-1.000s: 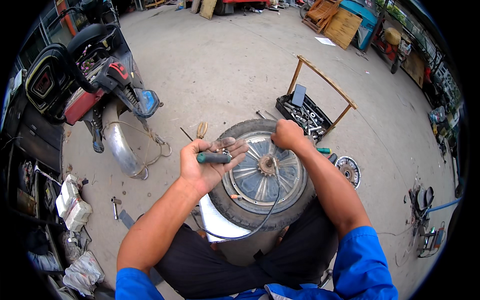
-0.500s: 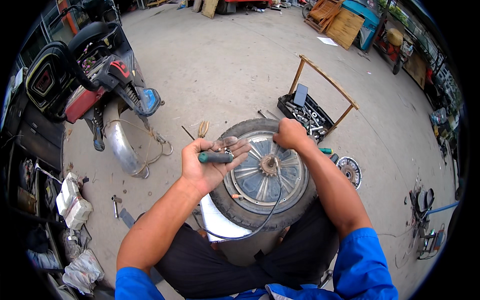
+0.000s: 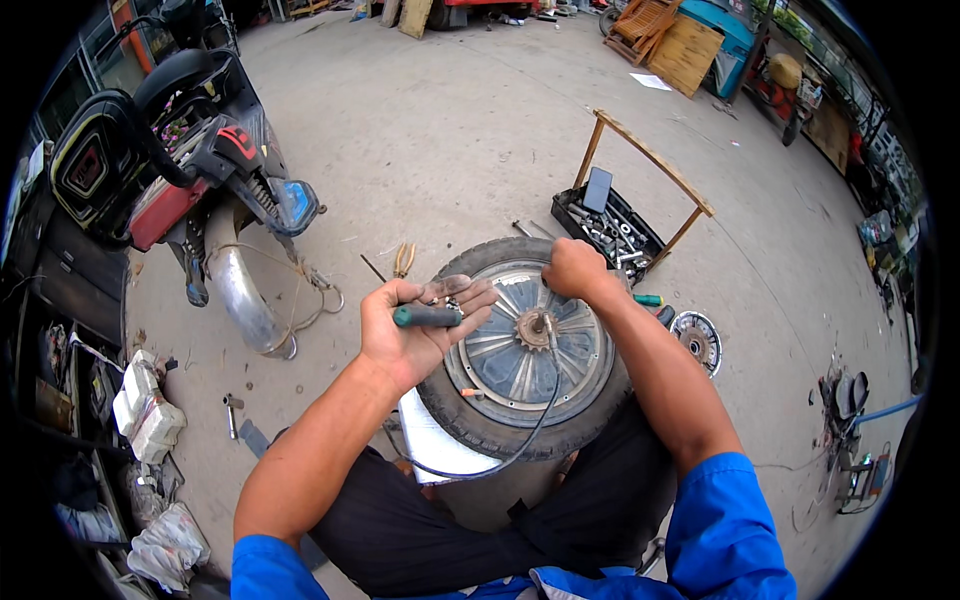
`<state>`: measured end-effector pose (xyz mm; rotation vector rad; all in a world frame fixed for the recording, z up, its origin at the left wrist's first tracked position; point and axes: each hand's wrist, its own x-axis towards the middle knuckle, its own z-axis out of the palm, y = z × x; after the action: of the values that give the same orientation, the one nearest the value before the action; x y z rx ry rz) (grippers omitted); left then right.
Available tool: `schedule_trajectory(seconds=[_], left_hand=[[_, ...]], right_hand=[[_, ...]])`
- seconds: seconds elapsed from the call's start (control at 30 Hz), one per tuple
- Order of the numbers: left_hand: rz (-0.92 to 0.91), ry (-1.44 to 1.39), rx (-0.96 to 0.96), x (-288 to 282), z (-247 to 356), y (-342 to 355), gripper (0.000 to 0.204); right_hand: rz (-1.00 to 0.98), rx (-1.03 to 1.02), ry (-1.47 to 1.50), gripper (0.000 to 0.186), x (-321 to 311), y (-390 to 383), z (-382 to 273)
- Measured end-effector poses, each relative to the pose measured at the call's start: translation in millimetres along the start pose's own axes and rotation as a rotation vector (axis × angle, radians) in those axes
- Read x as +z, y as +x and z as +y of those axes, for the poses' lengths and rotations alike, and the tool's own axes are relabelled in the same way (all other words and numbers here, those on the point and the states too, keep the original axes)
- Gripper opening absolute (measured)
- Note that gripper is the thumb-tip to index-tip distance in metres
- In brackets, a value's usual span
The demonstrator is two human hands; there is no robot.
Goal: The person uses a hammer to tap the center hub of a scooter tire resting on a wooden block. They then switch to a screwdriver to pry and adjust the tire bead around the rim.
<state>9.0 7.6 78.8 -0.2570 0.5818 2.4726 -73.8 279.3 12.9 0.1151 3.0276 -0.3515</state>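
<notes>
Head view: hub-motor wheel, flat beneath both hands. Left hand, over wheel's left edge: loosely curled, palm up, likely so green tool handle and small metal parts stay put. Right hand, wheel's upper right: fist closed, contents hidden.

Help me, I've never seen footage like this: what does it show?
No robot: these are a person's two bare hands, seen from a fisheye camera on the head, so straight edges bend. The left hand, palm up, cradles a dark green handle and small metal bits. The right hand is a fist over a tyred wheel, hiding anything inside it. The wheel lies face up before the legs, a cable at its hub. On the ground beyond are pliers and a black crate of metal tools.
</notes>
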Motion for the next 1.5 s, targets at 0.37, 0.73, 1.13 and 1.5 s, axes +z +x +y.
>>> schedule_trajectory(seconds=[0.37,0.73,1.13,1.5], left_hand=[[0.000,-0.006,-0.007,-3.4,1.3,2.1,0.054],[-0.015,0.010,0.000,8.0,-3.4,-1.4,0.046],[-0.085,0.007,-0.070,-20.1,-5.4,8.1,0.041],[-0.050,-0.003,-0.018,1.9,1.6,-1.5,0.063]], right_hand=[[-0.001,-0.005,0.036,0.029,0.8,4.6,7.7],[0.041,-0.565,0.842,0.022,-59.2,-57.6,-56.1],[0.065,-0.884,0.506,0.028,-56.8,-84.8,-73.0],[0.137,-0.495,0.734,0.017,-52.2,-38.2,-41.9]])
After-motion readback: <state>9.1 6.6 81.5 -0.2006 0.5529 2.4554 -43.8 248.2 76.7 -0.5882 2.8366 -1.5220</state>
